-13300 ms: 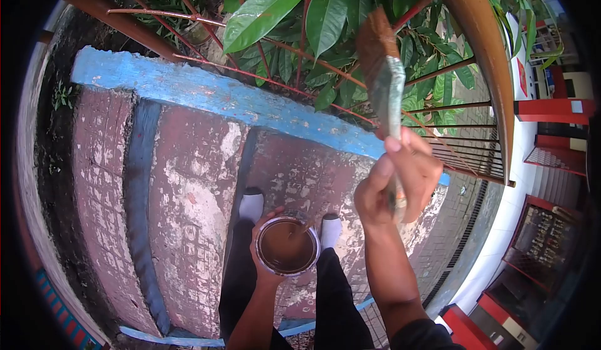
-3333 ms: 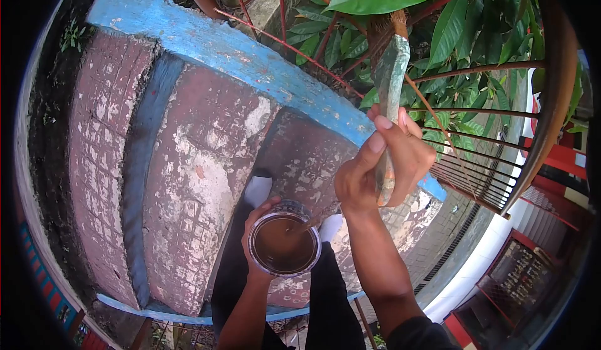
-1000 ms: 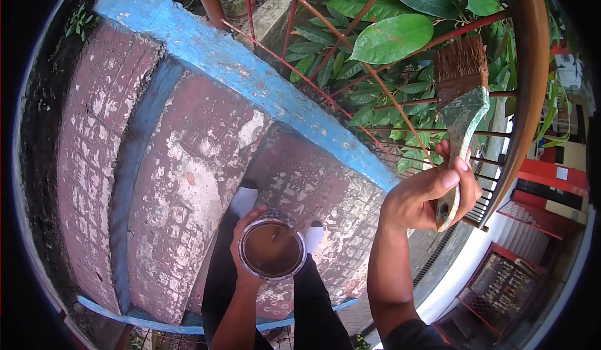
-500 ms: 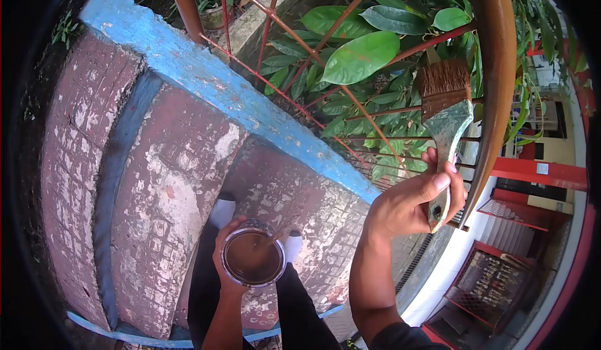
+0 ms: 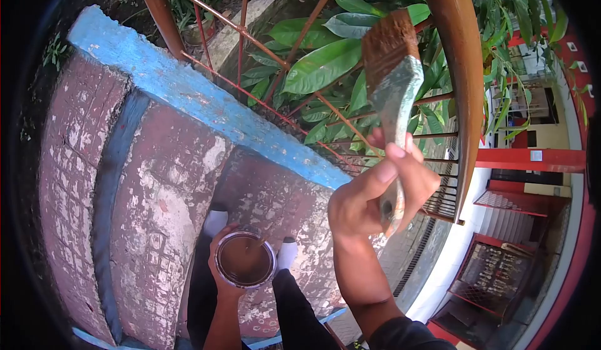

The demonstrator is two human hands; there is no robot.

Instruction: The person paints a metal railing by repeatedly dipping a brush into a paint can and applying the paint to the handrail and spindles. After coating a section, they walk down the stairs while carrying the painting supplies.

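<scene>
My right hand (image 5: 382, 190) pinches the handle of a wide paintbrush (image 5: 397, 90), held up in front of the railing's leaves. Its bristles (image 5: 389, 45) are brown and point upward. Low in the view, my left hand (image 5: 223, 275) is wrapped round the side of a round can (image 5: 273, 267) with brown paint (image 5: 244, 261) in it. Beside the brush runs a thick, curved brown handrail (image 5: 466, 87), which the bristles do not visibly touch.
Worn maroon steps (image 5: 166, 206) lie below, edged by a blue kerb (image 5: 188, 115). Thin brown railing bars (image 5: 241, 30) cross before green leaves (image 5: 328, 65). My socked feet (image 5: 287, 254) stand on a step. At the right is a building with a red beam (image 5: 532, 159).
My right hand and the brush have moved left, away from the handrail, and look larger. The view has shifted a little, and the can sits slightly further left.
</scene>
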